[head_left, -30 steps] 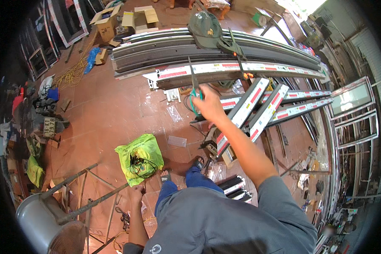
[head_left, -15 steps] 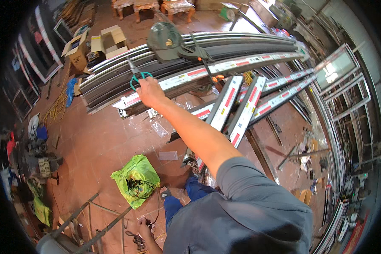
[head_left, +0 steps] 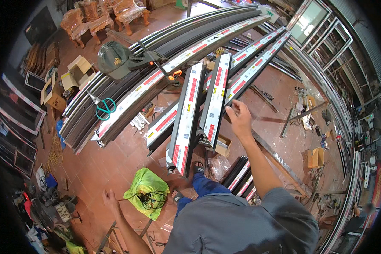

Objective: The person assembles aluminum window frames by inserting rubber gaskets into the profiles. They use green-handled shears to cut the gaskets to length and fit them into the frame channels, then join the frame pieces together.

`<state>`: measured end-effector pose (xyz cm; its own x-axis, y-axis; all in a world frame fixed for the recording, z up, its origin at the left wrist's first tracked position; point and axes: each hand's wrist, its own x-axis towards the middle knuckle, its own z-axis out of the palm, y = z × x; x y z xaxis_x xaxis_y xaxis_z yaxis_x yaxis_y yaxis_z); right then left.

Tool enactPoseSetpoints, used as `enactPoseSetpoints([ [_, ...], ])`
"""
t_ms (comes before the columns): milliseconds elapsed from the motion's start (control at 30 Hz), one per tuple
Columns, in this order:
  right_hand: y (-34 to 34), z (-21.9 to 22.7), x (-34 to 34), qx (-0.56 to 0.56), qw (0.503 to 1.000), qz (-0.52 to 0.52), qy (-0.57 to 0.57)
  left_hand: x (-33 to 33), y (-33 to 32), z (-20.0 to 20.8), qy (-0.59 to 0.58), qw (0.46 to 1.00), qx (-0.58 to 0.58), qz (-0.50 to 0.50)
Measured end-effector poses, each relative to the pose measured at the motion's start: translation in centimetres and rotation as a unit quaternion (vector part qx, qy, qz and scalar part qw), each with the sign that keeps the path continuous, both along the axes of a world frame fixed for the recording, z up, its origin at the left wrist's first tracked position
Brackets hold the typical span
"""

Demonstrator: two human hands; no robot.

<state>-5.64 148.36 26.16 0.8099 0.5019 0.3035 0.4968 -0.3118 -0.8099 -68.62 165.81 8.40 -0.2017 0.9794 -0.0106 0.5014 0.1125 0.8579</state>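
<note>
My right hand [head_left: 240,119] hovers beside the labelled window-frame profiles, fingers loosely bent and apart, with nothing visible in it. Nearest to it are a long profile [head_left: 258,63] with white-and-red film and a shorter crossed profile [head_left: 216,95]. My left hand [head_left: 111,200] is low on the left, closed on a thin black cord [head_left: 129,197]. The cord leads toward a yellow-green plastic bag [head_left: 144,180] holding a black tangle. Teal-handled scissors [head_left: 106,109] rest untouched on the stacked profiles at left.
A dark cap [head_left: 114,59] and an orange-tipped clamp [head_left: 173,75] sit on the long profile stack [head_left: 190,38]. Open cardboard boxes [head_left: 78,72] stand behind it at left. More profiles [head_left: 241,175] lie near my feet. Glazed frames [head_left: 311,21] lean at far right.
My right hand has let go of the scissors, which now lie on the stack, and has swung right to the crossed profiles. My left hand has risen and moved left. The view has shifted.
</note>
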Motion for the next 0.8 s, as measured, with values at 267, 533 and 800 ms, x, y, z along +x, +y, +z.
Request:
enactPoseSetpoints([
  [267,-0.3,-7.1,-2.7,-0.039,0.961,0.017,0.275,32.4,-1.8,14.9,-0.02,0.907,0.058,-0.418],
  [533,0.5,-8.3,-3.6,0.188,0.863,0.055,0.466,44.1,-3.5,18.6,0.29,0.864,-0.026,-0.411],
  [800,-2.4,-8.0,-1.9,0.168,0.812,0.047,0.557,45.5,-3.3,22.7,0.206,0.885,0.051,-0.414],
])
